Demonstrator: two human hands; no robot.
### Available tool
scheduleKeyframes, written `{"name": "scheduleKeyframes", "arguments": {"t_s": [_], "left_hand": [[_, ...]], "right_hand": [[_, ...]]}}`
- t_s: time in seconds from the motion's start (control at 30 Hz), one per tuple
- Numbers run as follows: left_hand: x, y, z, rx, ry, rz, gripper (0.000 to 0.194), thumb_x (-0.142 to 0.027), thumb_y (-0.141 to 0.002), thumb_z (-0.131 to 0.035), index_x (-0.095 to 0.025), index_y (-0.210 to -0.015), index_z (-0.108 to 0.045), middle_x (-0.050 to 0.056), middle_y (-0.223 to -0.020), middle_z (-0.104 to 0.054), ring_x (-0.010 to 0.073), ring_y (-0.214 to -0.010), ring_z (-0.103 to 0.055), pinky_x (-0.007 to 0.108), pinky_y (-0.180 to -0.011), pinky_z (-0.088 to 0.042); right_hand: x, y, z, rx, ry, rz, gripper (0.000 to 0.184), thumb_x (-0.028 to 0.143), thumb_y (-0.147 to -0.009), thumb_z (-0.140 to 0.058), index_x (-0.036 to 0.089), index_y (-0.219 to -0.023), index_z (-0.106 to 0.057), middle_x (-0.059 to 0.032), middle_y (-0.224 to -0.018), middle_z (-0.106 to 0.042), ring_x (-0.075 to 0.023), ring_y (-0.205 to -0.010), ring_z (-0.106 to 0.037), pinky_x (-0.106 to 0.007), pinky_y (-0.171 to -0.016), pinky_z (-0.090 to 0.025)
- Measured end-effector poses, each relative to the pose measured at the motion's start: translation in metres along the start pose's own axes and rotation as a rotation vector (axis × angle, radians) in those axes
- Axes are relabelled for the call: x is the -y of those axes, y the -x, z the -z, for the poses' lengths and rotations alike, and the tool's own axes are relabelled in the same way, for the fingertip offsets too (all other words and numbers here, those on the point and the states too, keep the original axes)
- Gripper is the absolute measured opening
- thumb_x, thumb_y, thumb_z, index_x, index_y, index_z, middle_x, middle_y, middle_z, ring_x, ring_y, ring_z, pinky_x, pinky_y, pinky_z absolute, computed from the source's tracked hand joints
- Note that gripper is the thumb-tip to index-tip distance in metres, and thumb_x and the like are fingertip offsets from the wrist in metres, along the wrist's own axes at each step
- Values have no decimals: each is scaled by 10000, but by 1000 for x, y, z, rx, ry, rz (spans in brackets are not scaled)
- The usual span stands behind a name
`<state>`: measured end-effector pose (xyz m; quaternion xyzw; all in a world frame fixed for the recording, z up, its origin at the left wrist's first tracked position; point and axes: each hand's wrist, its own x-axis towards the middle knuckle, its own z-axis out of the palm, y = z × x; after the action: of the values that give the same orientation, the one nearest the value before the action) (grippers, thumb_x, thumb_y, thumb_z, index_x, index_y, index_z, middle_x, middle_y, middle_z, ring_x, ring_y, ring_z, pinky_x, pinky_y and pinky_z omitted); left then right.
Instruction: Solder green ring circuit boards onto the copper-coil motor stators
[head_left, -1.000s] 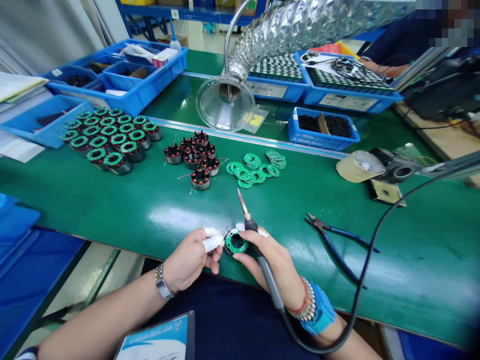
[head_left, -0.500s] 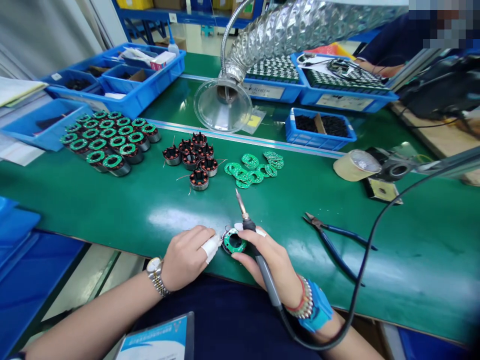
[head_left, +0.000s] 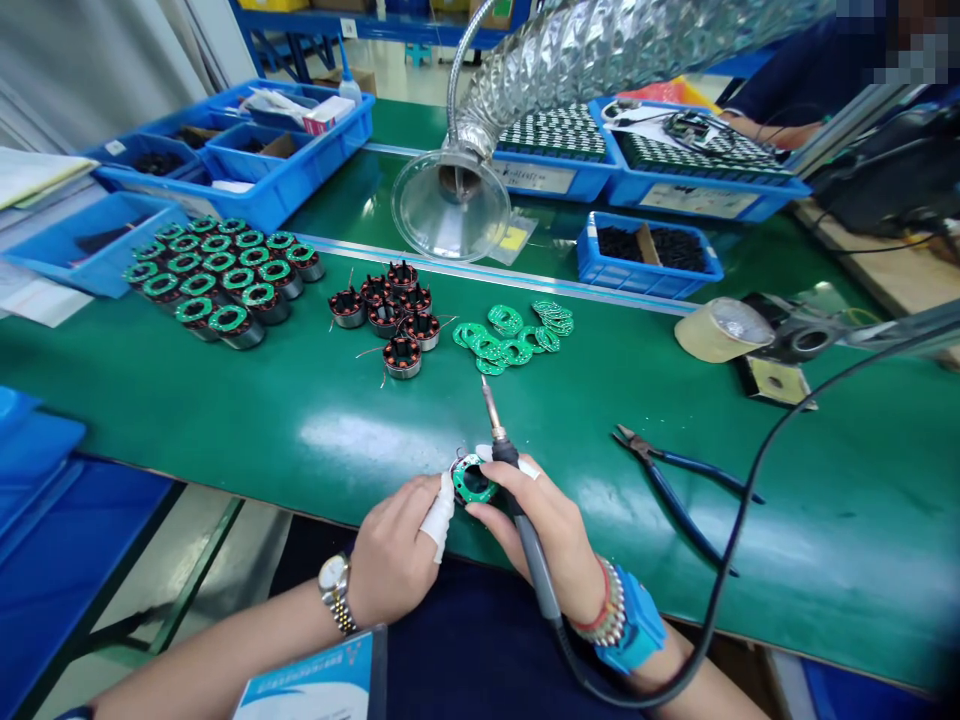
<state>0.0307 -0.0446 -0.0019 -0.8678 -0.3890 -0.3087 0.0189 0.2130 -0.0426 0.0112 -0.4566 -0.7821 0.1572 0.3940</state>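
A motor stator (head_left: 459, 493) topped with a green ring-shaped circuit board (head_left: 463, 487) is held close to the table's front edge. My right hand (head_left: 540, 520) grips its right side between thumb and fingers. That same hand also carries a soldering iron (head_left: 499, 432), its bare tip pointing up and away from the board. My left hand (head_left: 401, 545), fingers closed and one wrapped in white, presses against the stator's left edge; its fingertips are partly hidden. Loose green boards (head_left: 504, 345) and bare stators with copper windings (head_left: 402, 357) lie beyond the hands.
Finished-looking stators with boards (head_left: 217, 265) stand in rows at left. Cutting pliers (head_left: 667, 480) lie at right, under the iron's cable (head_left: 739, 530). A clear fume funnel (head_left: 450, 225) hangs over the bench. Blue bins (head_left: 645, 285) line the back, where a co-worker's arm (head_left: 772, 130) shows.
My left hand has shifted slightly right and turned, its fingers now closer against the stator's edge. My right hand keeps its grip on the stator and soldering iron. The view has moved slightly.
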Motion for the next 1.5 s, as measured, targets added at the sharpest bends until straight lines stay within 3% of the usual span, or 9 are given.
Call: {"name": "scheduleKeyframes", "arguments": {"t_s": [0.2, 0.4, 0.57, 0.6, 0.67, 0.73, 0.83, 0.97, 1.5], "left_hand": [[1, 6, 1, -5, 106, -42, 300, -65, -821, -445, -80, -1108, -528, 150, -947, -662, 243, -887, -627, 356, -750, -555], [37, -16, 18, 128, 252, 29, 192, -170, -870, -499, -163, -1043, -583, 70, -917, -677, 160, -817, -633, 288, -726, -539], [55, -53, 22, 259, 153, -326, 223, -199, -909, -403, -158, -986, -608, 80, -902, -676, 168, -808, -621, 298, -705, -526], [55, -60, 23, 290, 168, -367, 230, -190, -911, -390, -165, -952, -615, 75, -878, -673, 162, -796, -615, 291, -704, -521], [56, -71, 25, 350, 210, -423, 234, -183, -907, -385, -176, -889, -619, 67, -828, -665, 157, -779, -602, 285, -707, -514], [57, -77, 26, 394, 230, -478, 241, -180, -901, -383, -176, -844, -617, 65, -786, -654, 163, -770, -593, 294, -707, -508], [59, -78, 26, 417, 222, -521, 259, -170, -898, -372, -173, -814, -616, 64, -749, -644, 169, -757, -587, 303, -696, -501], [57, -68, 21, 325, 211, -471, 282, -151, -904, -351, -165, -806, -615, 64, -721, -643, 161, -710, -584, 291, -656, -493], [69, -60, 2, 216, 284, -505, 247, -160, -925, -314, -137, -958, -558, 74, -864, -681, 188, -755, -587, 282, -594, -461]], "right_hand": [[-11, 1, 11, 97, -107, -25, 360, 228, -828, -586, 203, -1166, -463, -97, -1093, -620, -203, -1003, -611, -316, -847, -522], [-11, -3, 23, 115, -101, -35, 520, 284, -784, -651, 199, -1236, -409, -99, -1184, -590, -211, -1083, -579, -329, -897, -510], [-39, 48, 109, -19, 82, -27, 198, 362, -828, -583, 270, -1000, -617, -63, -1092, -614, -211, -1057, -584, -301, -762, -573], [-46, 58, 125, -184, 202, -48, 156, 392, -831, -569, 288, -923, -641, -58, -1071, -609, -198, -1075, -566, -273, -747, -572], [-51, 67, 137, -252, 294, -127, 125, 393, -815, -588, 295, -860, -651, -74, -1010, -612, -219, -1098, -544, -288, -748, -571], [-42, 54, 119, -172, 155, -56, 110, 338, -836, -574, 317, -927, -633, -59, -899, -641, -197, -989, -608, -256, -688, -578], [-19, 16, 58, -39, -17, -1, 286, 335, -841, -571, 300, -1123, -539, -37, -995, -662, -185, -933, -645, -257, -737, -573], [-10, -4, 7, 84, -101, -26, 452, 268, -797, -638, 203, -1202, -449, -90, -1120, -629, -203, -1012, -619, -309, -857, -528], [-19, 6, 12, 120, -126, -40, 454, 268, -808, -624, 218, -1217, -432, -105, -1164, -603, -218, -1065, -592, -330, -910, -493]]}}
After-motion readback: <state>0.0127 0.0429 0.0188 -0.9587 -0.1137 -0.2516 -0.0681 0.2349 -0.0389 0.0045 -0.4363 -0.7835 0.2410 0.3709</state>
